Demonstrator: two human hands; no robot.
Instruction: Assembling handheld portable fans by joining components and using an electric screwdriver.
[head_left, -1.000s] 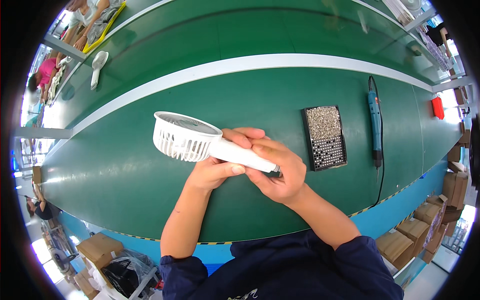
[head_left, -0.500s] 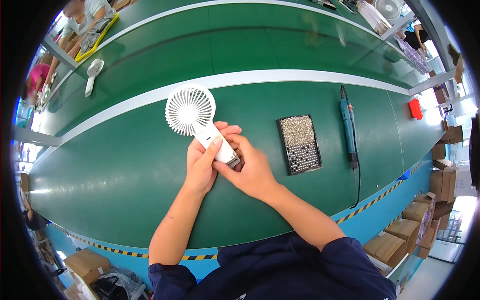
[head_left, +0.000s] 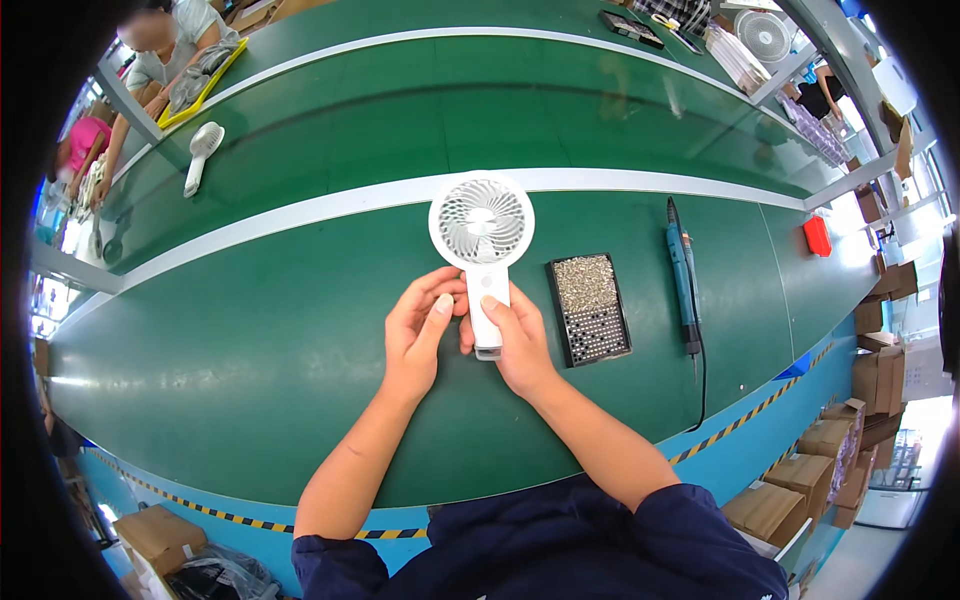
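Note:
A white handheld fan (head_left: 482,220) is upright over the green bench, its round grille at the far end and its handle toward me. My right hand (head_left: 520,345) is closed round the handle, thumb on its front near the lower end. Just left of the handle is my left hand (head_left: 415,325), thumb and loosely bent fingers apart, with nothing between them. Its fingertips come close to the handle; whether they touch it I cannot tell. The fan's back is hidden.
Right of my hands lies a black screw tray (head_left: 590,308) full of small metal screws. Beyond it is a blue electric screwdriver (head_left: 682,275) with a black cord. A red bin (head_left: 817,236) stands far right. Another white fan (head_left: 203,155) lies on the far-left belt, near a co-worker (head_left: 175,55).
The fan has moved right and turned, now showing its other face. My left hand has come off the handle, while my right hand has it gripped.

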